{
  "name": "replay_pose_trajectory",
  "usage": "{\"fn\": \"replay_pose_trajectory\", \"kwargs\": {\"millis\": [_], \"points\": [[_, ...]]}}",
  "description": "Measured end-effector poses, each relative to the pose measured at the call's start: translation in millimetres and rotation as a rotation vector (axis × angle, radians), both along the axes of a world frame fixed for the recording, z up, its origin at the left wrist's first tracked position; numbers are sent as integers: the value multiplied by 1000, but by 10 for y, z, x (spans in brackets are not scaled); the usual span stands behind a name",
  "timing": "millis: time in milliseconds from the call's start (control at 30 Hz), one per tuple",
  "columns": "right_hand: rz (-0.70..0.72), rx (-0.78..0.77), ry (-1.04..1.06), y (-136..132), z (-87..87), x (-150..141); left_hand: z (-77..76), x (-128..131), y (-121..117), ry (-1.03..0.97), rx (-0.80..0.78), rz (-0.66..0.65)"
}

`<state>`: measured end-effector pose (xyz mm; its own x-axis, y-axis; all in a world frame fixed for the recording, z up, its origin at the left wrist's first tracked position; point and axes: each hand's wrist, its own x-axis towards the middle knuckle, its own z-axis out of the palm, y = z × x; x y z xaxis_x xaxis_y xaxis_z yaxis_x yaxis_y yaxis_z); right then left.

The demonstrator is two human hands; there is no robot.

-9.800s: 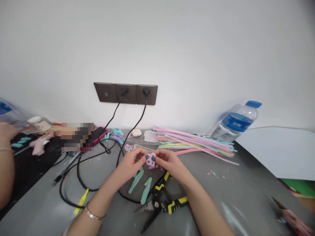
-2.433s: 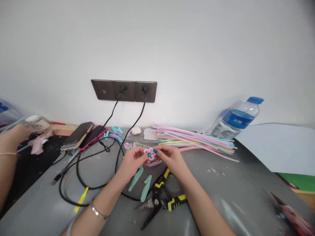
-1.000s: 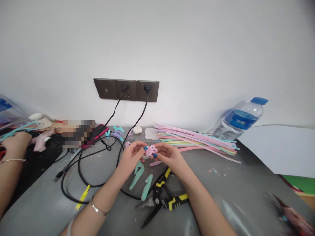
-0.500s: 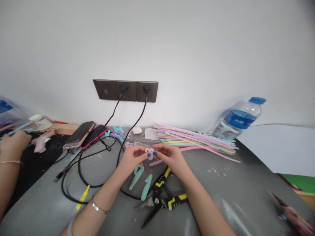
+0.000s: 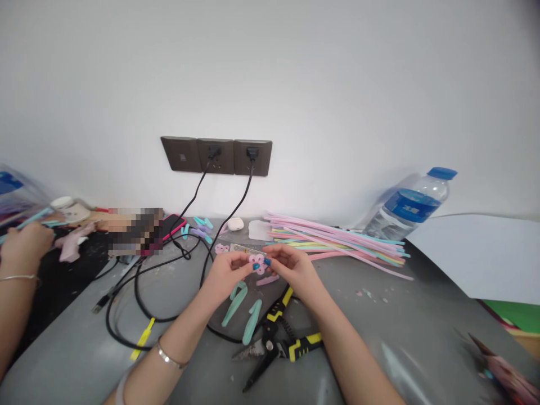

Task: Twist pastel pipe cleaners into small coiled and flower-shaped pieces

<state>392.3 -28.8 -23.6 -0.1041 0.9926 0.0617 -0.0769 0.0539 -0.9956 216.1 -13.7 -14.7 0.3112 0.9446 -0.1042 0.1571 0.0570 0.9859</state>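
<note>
Between both hands is a small pink pipe-cleaner flower [image 5: 257, 262] with looped petals. My left hand [image 5: 230, 274] pinches its left side, thumb on the front. From the right, my right hand [image 5: 291, 267] pinches the other side with thumb and fingers; some fingertips are hidden behind the flower. Just beneath lies a short pink pipe-cleaner piece [image 5: 267, 280]. Closer to me are two folded green pipe-cleaner pieces, one left [image 5: 235, 304] and one right [image 5: 252, 322]. Yellow-and-black pliers [image 5: 270, 343] lie with jaws apart by my right forearm. Another pink flower [image 5: 221, 248] rests behind my left hand.
Loose pastel pipe cleaners [image 5: 337, 239] lie behind my right hand, near a tilted water bottle [image 5: 411, 205]. Black cables [image 5: 139, 281] loop across the left side. Phones, partly pixelated, lie farther left. Another person's hand [image 5: 27, 247] holds blue pipe cleaners. Pointed scissors [image 5: 502, 371] are at lower right.
Both hands have stayed close together on the pink flower, which has been turned and shifted slightly between the fingertips. The other person's hand at left has moved about with blue pipe cleaners.
</note>
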Motion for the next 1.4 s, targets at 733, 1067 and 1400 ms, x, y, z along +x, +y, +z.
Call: {"fn": "replay_pose_trajectory", "kwargs": {"millis": [733,1067,1400], "points": [[113,-28,-35,-30,38,-39,23,-3,-8,-52,31,-28],[47,-52,-27,-15,7,-20,-22,-5,-19,-71,50,-74],[62,-72,33,-26,36,-13,34,-3,-33,-38,127,-60]]}}
